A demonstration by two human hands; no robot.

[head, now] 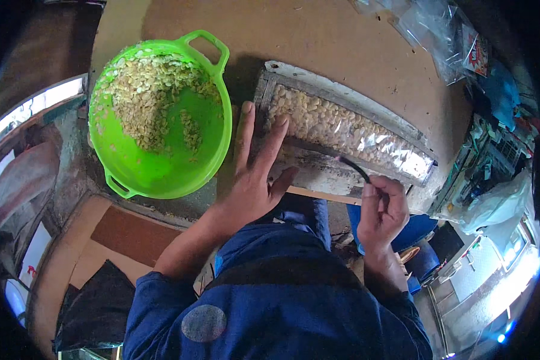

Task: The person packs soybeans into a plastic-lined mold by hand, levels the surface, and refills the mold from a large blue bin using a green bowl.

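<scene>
My left hand (257, 166) is spread flat, its fingertips at the left end of a worn wooden frame (337, 83). Inside the frame lies a long clear plastic bag (328, 119) filled with pale, flat, seed-like pieces. The bag's right end shines and looks bare of pieces. Pinched in my right hand (384, 209) is a thin, curved black stick (356, 167). Its lighter tip points toward the frame's near edge. Left of my left hand stands a bright green plastic basin (162, 177) with two handles, partly filled with loose pieces (139, 108) of the same kind.
Clear plastic bags (425, 27) and a printed packet (475, 51) lie at the table's far right. A blue cloth or bag (499, 94) is beside them. Cluttered items and a whitish plastic bag (495, 202) flank the right edge. Blue barrels (416, 231) stand below the table.
</scene>
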